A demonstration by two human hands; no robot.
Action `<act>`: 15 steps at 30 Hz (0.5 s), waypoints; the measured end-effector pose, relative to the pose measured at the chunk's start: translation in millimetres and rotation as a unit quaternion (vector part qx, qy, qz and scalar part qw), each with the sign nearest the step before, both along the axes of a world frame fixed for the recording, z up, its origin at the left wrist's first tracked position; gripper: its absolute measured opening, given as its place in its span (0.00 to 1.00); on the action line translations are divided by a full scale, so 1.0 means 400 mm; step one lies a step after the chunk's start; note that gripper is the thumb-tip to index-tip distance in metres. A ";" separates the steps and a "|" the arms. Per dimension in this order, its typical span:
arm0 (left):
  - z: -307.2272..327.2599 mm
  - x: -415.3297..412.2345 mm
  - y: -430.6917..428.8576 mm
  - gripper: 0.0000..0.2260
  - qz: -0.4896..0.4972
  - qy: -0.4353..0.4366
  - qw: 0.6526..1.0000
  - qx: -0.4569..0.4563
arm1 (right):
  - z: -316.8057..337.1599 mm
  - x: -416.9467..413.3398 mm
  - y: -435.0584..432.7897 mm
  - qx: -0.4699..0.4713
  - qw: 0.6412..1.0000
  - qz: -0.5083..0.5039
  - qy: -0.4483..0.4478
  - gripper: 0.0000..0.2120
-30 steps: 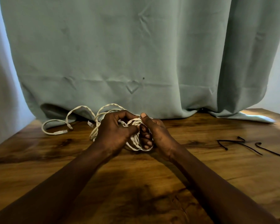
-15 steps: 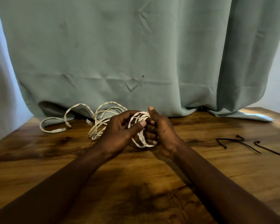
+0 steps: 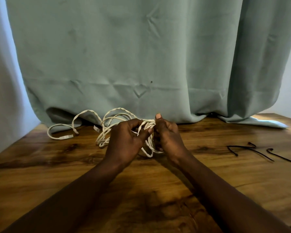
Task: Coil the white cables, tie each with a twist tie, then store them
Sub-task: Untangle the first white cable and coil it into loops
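Note:
A small coil of white cable hangs between my two hands above the wooden table. My right hand grips the coil's right side with curled fingers, thumb pointing up. My left hand holds the strands on the coil's left side, its thumb stretched across them. Loose loops of white cable trail left over the table to a plug end. Black twist ties lie on the table to the right.
A grey-green curtain hangs along the table's far edge, its hem resting on the wood. The table's left edge runs diagonally at the lower left. Another black tie lies near the right border.
The coil and both hands have risen slightly off the table. My left thumb has stretched across the strands, and the right thumb now points up.

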State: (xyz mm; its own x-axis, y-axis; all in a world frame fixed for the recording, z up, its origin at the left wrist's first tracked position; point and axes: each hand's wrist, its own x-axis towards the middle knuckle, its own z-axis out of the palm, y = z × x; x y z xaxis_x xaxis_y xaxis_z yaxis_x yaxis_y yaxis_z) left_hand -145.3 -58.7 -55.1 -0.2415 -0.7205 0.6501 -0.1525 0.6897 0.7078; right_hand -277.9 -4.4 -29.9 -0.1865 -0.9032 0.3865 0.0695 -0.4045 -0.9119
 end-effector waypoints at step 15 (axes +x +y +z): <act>-0.039 -0.065 0.011 0.27 -0.110 -0.101 0.988 0.032 | 0.036 -0.133 -0.072 0.011 0.879 0.208 -0.429 0.29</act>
